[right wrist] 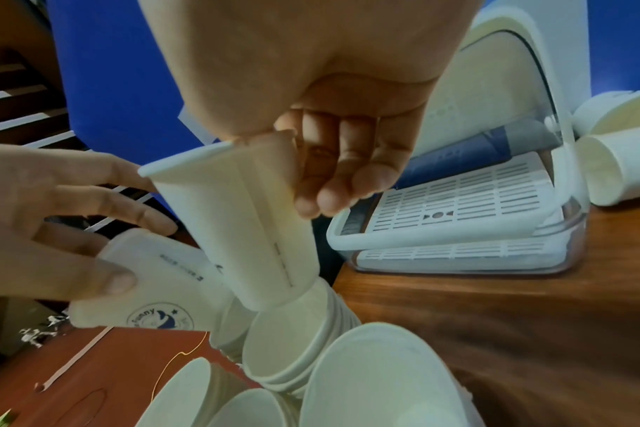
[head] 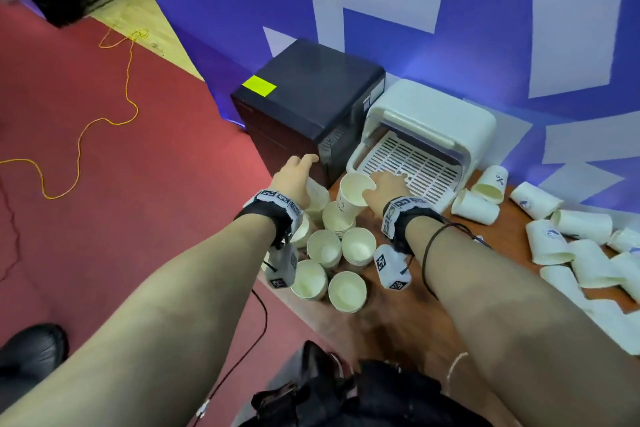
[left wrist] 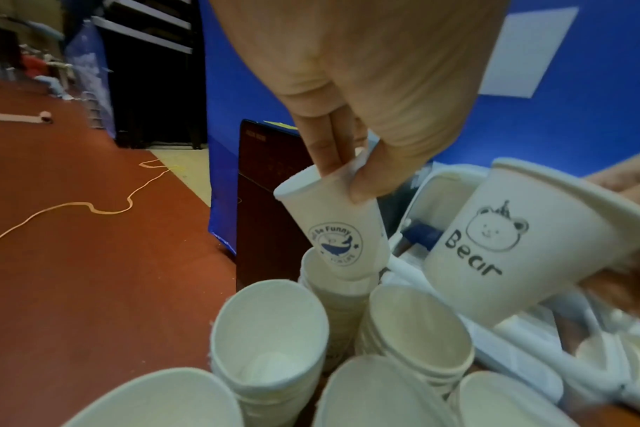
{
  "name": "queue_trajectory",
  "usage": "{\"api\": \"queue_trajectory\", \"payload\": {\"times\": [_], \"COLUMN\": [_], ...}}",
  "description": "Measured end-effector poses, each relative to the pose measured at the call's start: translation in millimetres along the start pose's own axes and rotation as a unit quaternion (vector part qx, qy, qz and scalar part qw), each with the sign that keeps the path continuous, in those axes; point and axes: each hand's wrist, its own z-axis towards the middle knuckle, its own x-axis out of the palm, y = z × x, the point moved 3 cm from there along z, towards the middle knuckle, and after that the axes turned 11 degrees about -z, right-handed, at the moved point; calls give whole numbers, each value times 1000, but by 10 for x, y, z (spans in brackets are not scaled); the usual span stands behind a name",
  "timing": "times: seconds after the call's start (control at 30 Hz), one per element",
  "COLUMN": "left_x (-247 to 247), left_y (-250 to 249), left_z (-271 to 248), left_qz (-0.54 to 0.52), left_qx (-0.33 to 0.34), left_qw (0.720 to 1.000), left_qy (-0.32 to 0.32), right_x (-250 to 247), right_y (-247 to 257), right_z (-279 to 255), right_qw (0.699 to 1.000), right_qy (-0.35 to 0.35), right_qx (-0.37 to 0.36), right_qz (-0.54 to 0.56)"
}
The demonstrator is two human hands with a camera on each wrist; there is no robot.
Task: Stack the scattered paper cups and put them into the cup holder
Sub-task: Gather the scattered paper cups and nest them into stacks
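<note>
My left hand [head: 298,170] pinches the rim of a whale-print paper cup [left wrist: 333,225], fingers inside and thumb outside. Its base sits in the mouth of a cup stack [left wrist: 333,291]. My right hand [head: 384,184] grips a "Bear" paper cup [left wrist: 512,254] by the rim, thumb inside. That same Bear cup [right wrist: 245,231] stands with its base entering another stack [right wrist: 296,341]. Several short stacks of upright cups [head: 325,248] cluster under both hands. A white cup holder with a slotted tray [head: 415,156] stands just behind my right hand.
Several loose cups [head: 554,239] lie on their sides on the wooden table [head: 398,322] to the right. A black box appliance [head: 304,97] stands left of the white unit. The stacks sit near the table's left edge, above red carpet with a yellow cable [head: 79,135].
</note>
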Motion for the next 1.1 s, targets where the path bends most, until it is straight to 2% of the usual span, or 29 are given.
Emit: {"api": "queue_trajectory", "payload": {"times": [0.17, 0.33, 0.47, 0.7, 0.9, 1.0, 1.1], "left_x": [130, 228, 284, 465, 593, 555, 530], "left_y": [84, 177, 280, 471, 633, 622, 633], "left_z": [125, 245, 371, 450, 439, 395, 369], "left_qz": [39, 97, 111, 126, 106, 118, 147], "left_qx": [62, 153, 205, 243, 271, 307, 304], "left_qw": [995, 975, 961, 937, 933, 930, 935], "left_qy": [65, 127, 145, 218, 211, 161, 109], "right_x": [163, 227, 270, 471, 616, 650, 670], "right_y": [55, 133, 188, 243, 242, 225, 218], "right_z": [57, 53, 19, -106, -138, -160, -195], "right_qw": [999, 997, 993, 991, 986, 985, 987], "right_qy": [20, 15, 1, 19, 15, -5, -13], "right_qx": [26, 69, 102, 126, 162, 168, 157], "right_qz": [19, 42, 58, 40, 41, 39, -14]}}
